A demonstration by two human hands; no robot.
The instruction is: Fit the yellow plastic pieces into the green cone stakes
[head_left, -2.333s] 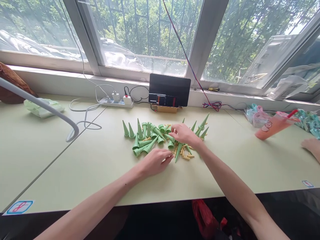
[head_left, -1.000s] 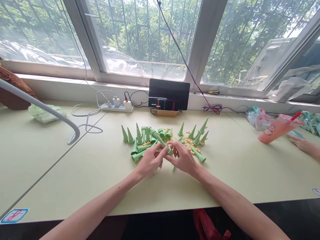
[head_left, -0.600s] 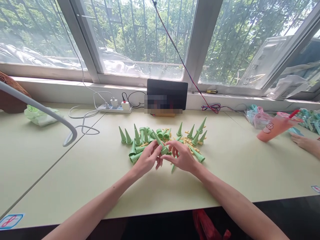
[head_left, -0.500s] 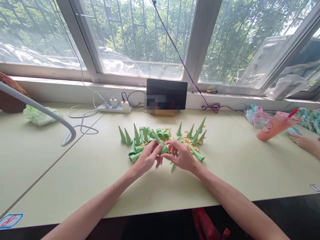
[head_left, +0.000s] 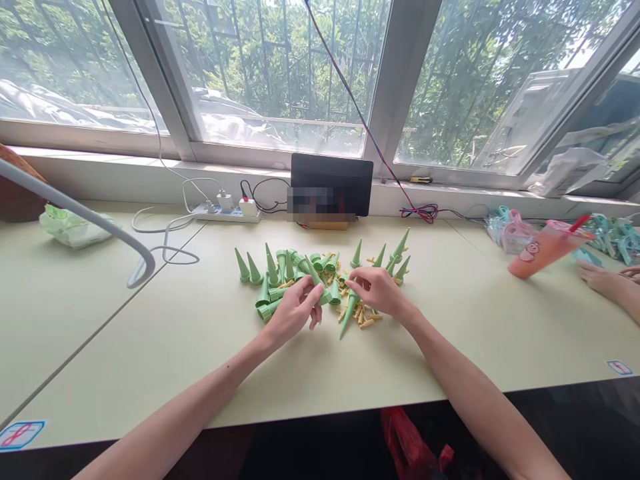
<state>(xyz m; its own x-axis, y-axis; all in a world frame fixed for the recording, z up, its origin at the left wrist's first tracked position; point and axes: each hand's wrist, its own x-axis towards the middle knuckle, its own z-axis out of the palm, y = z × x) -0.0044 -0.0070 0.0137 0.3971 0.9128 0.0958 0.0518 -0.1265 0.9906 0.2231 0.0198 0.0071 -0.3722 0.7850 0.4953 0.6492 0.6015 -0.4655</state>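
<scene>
My left hand (head_left: 296,308) is closed around a green cone-shaped plastic spike (head_left: 315,275), its point tilted up and away. My right hand (head_left: 379,289) reaches over the pile, thumb and forefinger drawn together; what is between them, if anything, is too small to make out. Below those fingertips lies another green spike (head_left: 349,318), pointing toward me. Small yellow plastic pieces (head_left: 367,319) are scattered under and around the right hand. Several green spikes (head_left: 271,267) stand or lie to the left, and a few more (head_left: 399,247) stand at the right, some with yellow pieces on them.
A dark screen (head_left: 331,183) stands at the back, beside a power strip (head_left: 227,212) with cables. A grey curved bar (head_left: 95,220) crosses the left side. On the right are a tilted pink drink cup (head_left: 545,250), bagged parts (head_left: 513,230) and another person's hand (head_left: 603,280).
My right hand has moved away from the spike in my left hand, to the right, over the yellow pieces. The left hand keeps its spike in nearly the same place.
</scene>
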